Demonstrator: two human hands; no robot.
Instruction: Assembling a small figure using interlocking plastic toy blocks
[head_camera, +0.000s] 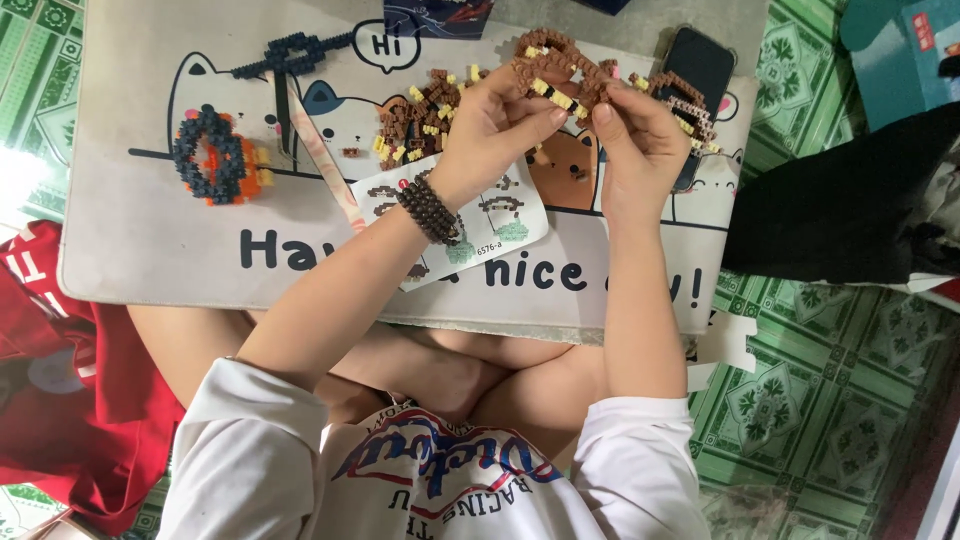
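Your left hand (495, 125) and right hand (635, 130) meet near the far edge of the mat (130, 250), each grip pinched on the same brown and yellow brick model (560, 75), held just above the mat. It is knobbly, studded plastic, curved like an arch. Just left of your left hand lies a heap of loose brown bricks (415, 120); a dark phone (700, 65) sits beside your right hand, close to the mat's corner. The printed instruction sheet (500, 220) lies under your left wrist, which wears a beaded bracelet (428, 208). Open room is to the left, where only a round dark-blue and orange brick piece (215, 157) stands, well apart.
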